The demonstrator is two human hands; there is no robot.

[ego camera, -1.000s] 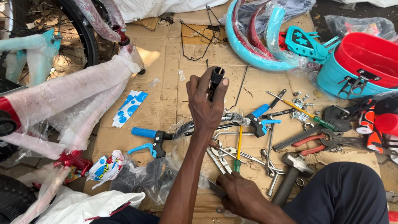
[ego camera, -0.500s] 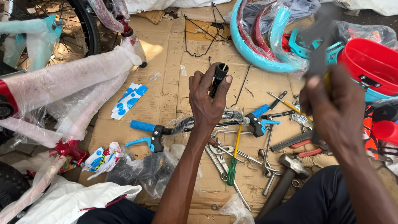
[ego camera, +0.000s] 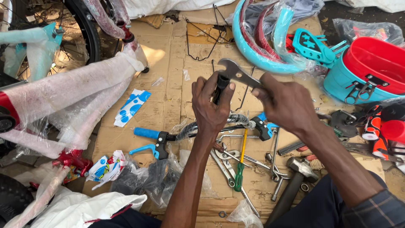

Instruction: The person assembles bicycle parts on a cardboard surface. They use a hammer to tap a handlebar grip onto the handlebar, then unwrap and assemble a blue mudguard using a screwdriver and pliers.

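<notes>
Small black cylindrical part (ego camera: 220, 86), pinched upright in the left hand (ego camera: 211, 105), fingers closed around it, held above the middle of the flattened brown cardboard sheet (ego camera: 168, 97) on the ground. Flat steel open-ended spanner (ego camera: 238, 74) gripped in the right hand (ego camera: 287, 103), fingers closed on the shank, its open mouth just touching the top of the black part. Below, a wrapped handlebar with blue grips and brake levers (ego camera: 158, 139); near right, a green-handled yellow-shafted screwdriver (ego camera: 240, 162), loose spanners and a hammer (ego camera: 295, 185). Far right, turquoise mudguards (ego camera: 257, 50) and a turquoise basket with red liner (ego camera: 363, 71). Left, plastic-wrapped bicycle frame (ego camera: 63, 93). Likely risk: spanner slipping off the part if seated loosely, knocking it from the pinch into the clutter below.
</notes>
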